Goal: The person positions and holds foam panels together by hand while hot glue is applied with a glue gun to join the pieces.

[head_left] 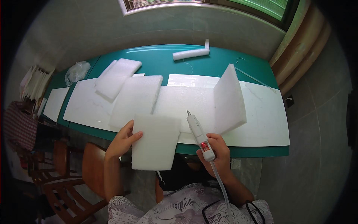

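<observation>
My left hand (125,140) grips a white foam sheet (154,143) by its left edge, with the thumb on its face. The sheet is held up in front of the table's near edge. In my right hand (216,153) is a white glue gun (197,132) with a red part near its grip. Its nozzle points up and away, just right of the sheet, apart from it. Beyond the nozzle, one foam panel (186,99) lies flat on the table. Another foam panel (229,100) stands upright at its right end; how the two join is hard to make out.
More foam sheets (136,95) lie stacked at left on white boards (261,115) over a green table (149,54). Small foam strips (191,55) lie at the back, a clear plastic bag (77,71) at far left. Wooden chairs (93,168) stand left; the gun's cord (222,183) trails toward me.
</observation>
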Demonstrator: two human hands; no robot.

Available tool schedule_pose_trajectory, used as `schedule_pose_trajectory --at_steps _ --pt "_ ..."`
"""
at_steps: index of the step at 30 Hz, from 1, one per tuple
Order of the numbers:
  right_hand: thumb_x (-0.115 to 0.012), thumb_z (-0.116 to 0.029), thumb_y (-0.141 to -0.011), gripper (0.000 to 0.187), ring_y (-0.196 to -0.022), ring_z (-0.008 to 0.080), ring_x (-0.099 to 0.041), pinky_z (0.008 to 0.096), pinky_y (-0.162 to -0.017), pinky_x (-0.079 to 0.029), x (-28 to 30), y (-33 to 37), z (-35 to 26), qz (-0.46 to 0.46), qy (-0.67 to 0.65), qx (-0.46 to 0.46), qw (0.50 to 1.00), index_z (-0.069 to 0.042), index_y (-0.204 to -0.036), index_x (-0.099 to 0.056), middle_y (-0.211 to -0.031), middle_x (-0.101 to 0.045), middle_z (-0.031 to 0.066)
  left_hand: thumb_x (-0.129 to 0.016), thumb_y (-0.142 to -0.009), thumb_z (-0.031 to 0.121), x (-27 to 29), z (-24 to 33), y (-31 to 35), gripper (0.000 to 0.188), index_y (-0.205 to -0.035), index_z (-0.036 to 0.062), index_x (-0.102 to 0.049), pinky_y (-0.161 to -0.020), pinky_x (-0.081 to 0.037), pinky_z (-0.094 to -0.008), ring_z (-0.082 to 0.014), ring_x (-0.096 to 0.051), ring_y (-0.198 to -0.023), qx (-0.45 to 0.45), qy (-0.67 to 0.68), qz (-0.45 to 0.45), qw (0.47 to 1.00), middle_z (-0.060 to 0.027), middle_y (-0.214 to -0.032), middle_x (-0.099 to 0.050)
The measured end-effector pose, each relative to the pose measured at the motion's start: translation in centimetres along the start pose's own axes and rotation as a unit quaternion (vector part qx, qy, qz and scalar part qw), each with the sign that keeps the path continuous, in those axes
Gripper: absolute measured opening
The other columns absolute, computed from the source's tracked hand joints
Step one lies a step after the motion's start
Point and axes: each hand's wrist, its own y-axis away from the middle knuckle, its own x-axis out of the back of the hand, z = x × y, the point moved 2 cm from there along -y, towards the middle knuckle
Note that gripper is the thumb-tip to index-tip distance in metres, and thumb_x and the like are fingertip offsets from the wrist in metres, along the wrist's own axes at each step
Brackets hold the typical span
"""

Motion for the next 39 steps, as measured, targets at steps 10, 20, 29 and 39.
schedule_pose_trajectory --at_steps 10,20,29,39 --pt "-0.075 -0.004 -0.079 0.033 -0.083 0.0174 -0.063 0.0278 -0.069 -0.051 -0.1 0.2 -0.2 -0.012 -0.017 -0.003 1.000 0.000 -0.109 -0.064 -0.112 -0.058 0.0139 -0.058 -0.098 0.015 -0.3 -1.8 0.2 0.036 -0.128 -0.0018 -0.049 -0.096 -0.044 -0.0314 -0.0160 -0.054 -0.111 -0.019 -0.050 0.034 0.998 -0.0106 -0.117 -0.059" --pt "-0.075 -0.004 -0.078 0.033 -0.082 0.0186 -0.063 0.0286 -0.071 -0.051 0.0 0.3 -0.4 -0.010 -0.011 0.002 1.000 0.001 -0.108 -0.064 -0.111 -0.059 0.0140 -0.061 -0.096 0.018 -0.9 -1.4 -2.4 0.050 -0.137 -0.0041 -0.045 -0.104 -0.041 -0.0341 -0.0216 -0.053 -0.120 0.004 -0.016 -0.029 0.999 -0.0162 -0.129 -0.057" --pt "-0.076 -0.005 -0.071 0.042 -0.086 0.0255 -0.064 0.0327 -0.075 -0.051 0.3 0.4 -0.5 0.000 -0.009 -0.007 1.000 0.001 -0.111 -0.064 -0.112 -0.060 0.0164 -0.061 -0.095 0.018 0.5 -1.5 -8.2 0.063 -0.148 -0.0030 -0.034 -0.110 -0.035 -0.0359 -0.0244 -0.045 -0.131 -0.049 -0.054 -0.066 0.995 -0.0168 -0.142 -0.048" --pt "-0.077 -0.005 -0.076 0.035 -0.079 0.0204 -0.063 0.0297 -0.069 -0.051 0.6 0.1 -0.4 0.007 0.012 0.005 1.000 0.000 -0.108 -0.064 -0.111 -0.059 0.0154 -0.066 -0.089 0.025 0.4 -0.7 -12.8 0.065 -0.143 -0.0017 -0.043 -0.104 -0.043 -0.0355 -0.0266 -0.055 -0.121 0.000 -0.057 -0.096 0.994 -0.0204 -0.134 -0.054"
